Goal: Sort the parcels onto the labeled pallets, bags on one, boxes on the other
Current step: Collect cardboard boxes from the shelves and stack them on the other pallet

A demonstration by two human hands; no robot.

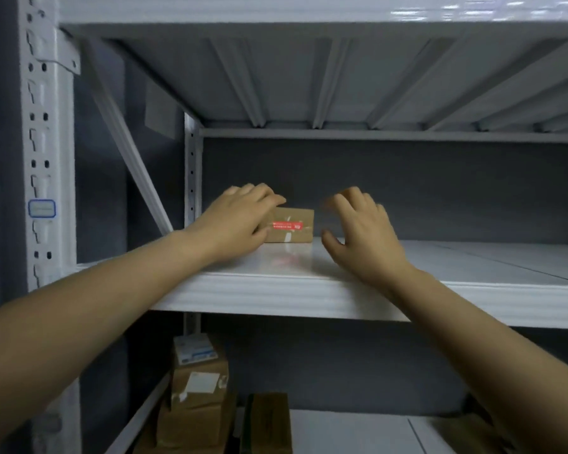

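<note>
A small brown cardboard box (294, 226) with a red label and clear tape stands at the back of a white metal shelf (309, 290). My left hand (240, 221) lies over the box's left end, fingers on its top and thumb against its front. My right hand (358, 231) hovers just right of the box with fingers spread, not touching it. No pallets are in view.
The shelf above (309, 77) hangs low over my hands. On the lower shelf at the left, several stacked cardboard boxes (197, 398) carry white labels, and a dark-edged box (269, 424) stands beside them. A white perforated upright (43, 158) stands at the left.
</note>
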